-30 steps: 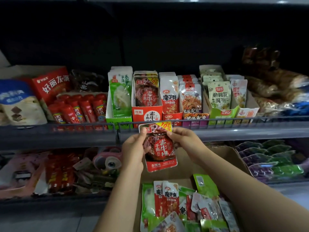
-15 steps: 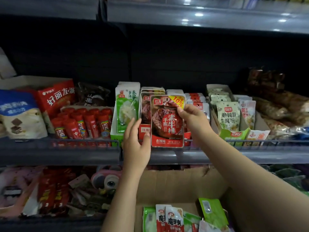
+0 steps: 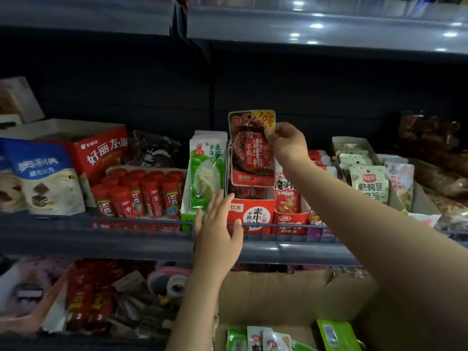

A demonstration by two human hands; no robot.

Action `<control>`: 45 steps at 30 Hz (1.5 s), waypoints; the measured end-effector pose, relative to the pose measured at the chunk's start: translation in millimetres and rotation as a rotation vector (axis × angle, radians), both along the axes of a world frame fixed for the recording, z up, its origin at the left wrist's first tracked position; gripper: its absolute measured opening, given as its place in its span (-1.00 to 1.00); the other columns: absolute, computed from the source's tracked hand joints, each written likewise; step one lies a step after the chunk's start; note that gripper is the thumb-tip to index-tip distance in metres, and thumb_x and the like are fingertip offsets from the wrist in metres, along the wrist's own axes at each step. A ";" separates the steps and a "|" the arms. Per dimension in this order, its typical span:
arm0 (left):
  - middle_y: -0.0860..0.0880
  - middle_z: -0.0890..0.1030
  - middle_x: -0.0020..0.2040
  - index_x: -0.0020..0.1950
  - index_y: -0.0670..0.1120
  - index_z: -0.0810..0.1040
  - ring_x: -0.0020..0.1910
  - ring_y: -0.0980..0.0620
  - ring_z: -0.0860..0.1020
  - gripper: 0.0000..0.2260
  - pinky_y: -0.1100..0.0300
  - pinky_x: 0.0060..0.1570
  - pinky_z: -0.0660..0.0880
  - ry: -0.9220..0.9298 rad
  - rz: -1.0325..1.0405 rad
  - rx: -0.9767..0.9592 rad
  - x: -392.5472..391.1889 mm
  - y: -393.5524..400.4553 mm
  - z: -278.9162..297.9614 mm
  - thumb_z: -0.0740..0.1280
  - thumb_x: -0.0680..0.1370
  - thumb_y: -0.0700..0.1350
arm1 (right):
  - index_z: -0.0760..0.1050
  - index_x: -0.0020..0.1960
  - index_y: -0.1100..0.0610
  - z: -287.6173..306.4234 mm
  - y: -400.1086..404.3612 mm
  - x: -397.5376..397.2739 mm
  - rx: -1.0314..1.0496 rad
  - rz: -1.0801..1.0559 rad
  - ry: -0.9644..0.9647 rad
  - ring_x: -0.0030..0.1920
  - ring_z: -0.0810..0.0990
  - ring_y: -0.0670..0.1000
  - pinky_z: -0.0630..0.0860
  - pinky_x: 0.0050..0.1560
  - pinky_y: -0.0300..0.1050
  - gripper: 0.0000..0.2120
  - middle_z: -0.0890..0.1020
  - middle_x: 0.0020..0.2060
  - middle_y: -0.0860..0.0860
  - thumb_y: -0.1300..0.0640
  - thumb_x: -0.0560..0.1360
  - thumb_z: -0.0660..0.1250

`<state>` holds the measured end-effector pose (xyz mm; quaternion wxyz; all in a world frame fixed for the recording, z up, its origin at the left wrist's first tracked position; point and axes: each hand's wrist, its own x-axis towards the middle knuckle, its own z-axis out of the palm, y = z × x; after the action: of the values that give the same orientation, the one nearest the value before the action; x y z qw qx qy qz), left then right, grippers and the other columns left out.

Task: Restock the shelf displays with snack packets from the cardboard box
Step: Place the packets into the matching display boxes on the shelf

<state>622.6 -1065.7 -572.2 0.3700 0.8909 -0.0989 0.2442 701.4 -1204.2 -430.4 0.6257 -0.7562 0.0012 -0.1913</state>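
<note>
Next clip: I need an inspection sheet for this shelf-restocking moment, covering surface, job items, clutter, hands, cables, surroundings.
Surface: grey metal shelf with a wire front rail, packed with snacks.
Job items: red meat-print snack packet held upright above the red cardboard display tray of matching packets; brown cardboard box below, more packets inside.
Clutter: green-and-white packets, red tubes, blue-and-white bag, red carton.
Hands: right hand pinches the packet's upper right edge; left hand open, fingers straight, by the tray's front.
Cables: nothing seen.
Surroundings: dark back panel, another shelf above, lower shelf of mixed goods.
</note>
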 end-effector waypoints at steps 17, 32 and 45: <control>0.12 0.13 0.53 0.49 0.11 0.17 0.44 0.32 -0.03 -0.53 0.21 0.45 -0.26 -0.017 0.008 -0.020 -0.8 -1.9 -1.5 0.20 0.59 -0.05 | 0.48 0.22 0.06 -46.4 -14.5 32.4 -0.856 -0.116 0.108 0.07 0.56 0.10 0.39 -0.16 -0.15 -0.62 0.52 0.18 0.05 0.09 0.43 0.44; 0.12 0.12 0.54 0.50 0.16 0.09 0.51 0.20 -0.01 -0.49 0.21 0.44 -0.27 -0.001 0.031 -0.009 -1.4 -1.4 -2.3 0.20 0.60 -0.05 | 0.34 0.35 0.00 -51.6 -12.7 36.1 -0.971 -0.221 0.068 0.08 0.58 0.12 0.40 -0.21 -0.11 -0.48 0.51 0.22 0.05 0.08 0.45 0.42; 0.14 -0.03 0.55 0.51 0.23 0.03 0.52 0.13 -0.08 -0.47 0.20 0.43 -0.23 0.030 0.040 0.005 -3.8 1.5 0.4 0.17 0.61 -0.03 | 0.39 0.35 0.02 -53.6 -20.7 23.7 -0.647 -0.086 -0.007 -0.17 0.53 -0.04 0.43 -0.28 -0.26 -0.52 0.58 -0.08 0.03 0.12 0.47 0.41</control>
<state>618.8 -1064.3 -571.9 0.3643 0.8972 -0.0760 0.2380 725.0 -1224.9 -484.0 0.3443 -0.9145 -0.0298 -0.2106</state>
